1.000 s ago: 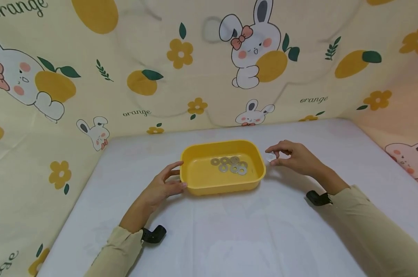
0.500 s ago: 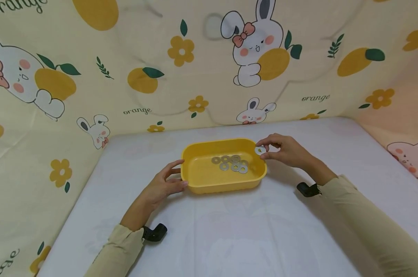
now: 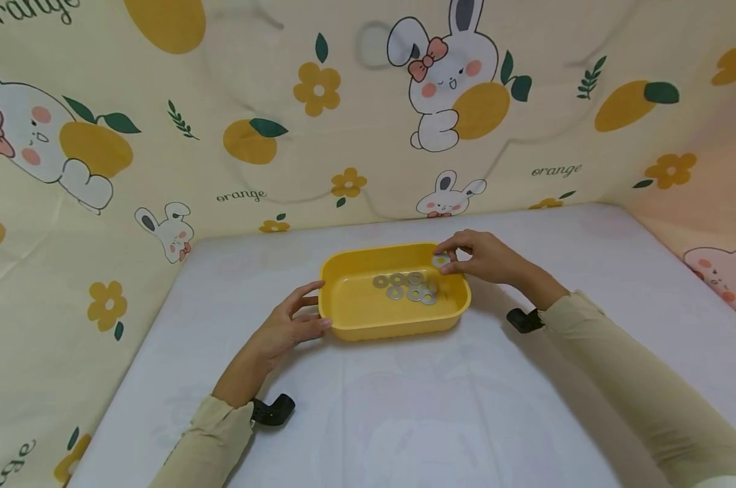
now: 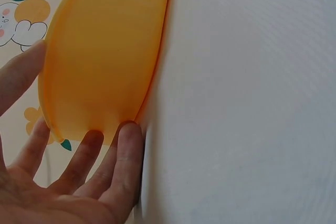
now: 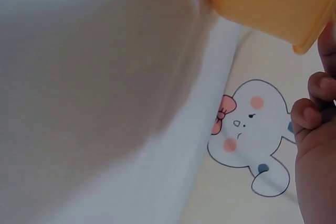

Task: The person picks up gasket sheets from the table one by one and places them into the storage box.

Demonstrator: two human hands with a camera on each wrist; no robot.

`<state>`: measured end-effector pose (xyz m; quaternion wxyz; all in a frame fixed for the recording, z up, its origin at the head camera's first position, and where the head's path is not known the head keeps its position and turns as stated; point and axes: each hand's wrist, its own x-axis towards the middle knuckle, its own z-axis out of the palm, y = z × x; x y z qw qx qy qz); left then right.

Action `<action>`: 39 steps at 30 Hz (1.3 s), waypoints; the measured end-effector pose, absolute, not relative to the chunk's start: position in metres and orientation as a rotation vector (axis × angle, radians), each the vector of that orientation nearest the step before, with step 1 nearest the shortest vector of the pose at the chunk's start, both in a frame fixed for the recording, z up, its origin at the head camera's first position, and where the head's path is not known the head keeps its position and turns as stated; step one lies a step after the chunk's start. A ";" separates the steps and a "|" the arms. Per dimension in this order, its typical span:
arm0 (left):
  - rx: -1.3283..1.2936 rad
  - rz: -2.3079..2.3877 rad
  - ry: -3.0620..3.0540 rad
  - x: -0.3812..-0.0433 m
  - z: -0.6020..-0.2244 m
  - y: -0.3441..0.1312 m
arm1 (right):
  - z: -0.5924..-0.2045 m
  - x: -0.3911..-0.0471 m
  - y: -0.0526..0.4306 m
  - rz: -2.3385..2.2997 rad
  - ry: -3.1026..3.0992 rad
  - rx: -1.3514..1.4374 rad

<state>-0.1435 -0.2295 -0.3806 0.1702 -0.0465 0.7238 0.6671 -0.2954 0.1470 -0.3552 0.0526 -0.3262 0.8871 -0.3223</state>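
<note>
A yellow plastic bin (image 3: 356,325) stands on the white-covered table, with several flat silver washers (image 3: 395,293) lying on its floor, mostly right of centre. My left hand (image 3: 282,332) rests at the bin's left end. In the left wrist view, its fairly straight, spread fingers (image 4: 84,156) touch the bin's outer wall (image 4: 105,61). Over the bin's back right corner, my right hand (image 3: 486,257) pinches one more washer (image 3: 440,260) between thumb and fingers. The right wrist view catches only part of that hand (image 5: 317,124) beside the bin; the pinched washer is hidden there.
Behind the white table (image 3: 404,407) hangs a cream cloth (image 3: 356,135) printed with rabbits and oranges, which also runs down both sides. A black device (image 3: 273,410) sits on the left wrist, another (image 3: 524,320) on the right.
My right hand has moved left with the washer, from beside the bin to over its back right corner. The left hand and the bin have stayed in place.
</note>
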 end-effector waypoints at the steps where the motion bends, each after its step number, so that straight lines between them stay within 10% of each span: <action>1: -0.131 1.895 2.055 -0.144 -0.381 -0.229 | -0.354 -0.297 0.145 -0.972 2.693 -1.000; 39: -0.104 1.904 2.058 -0.143 -0.382 -0.228 | -0.362 -0.290 0.179 -0.955 2.788 -0.981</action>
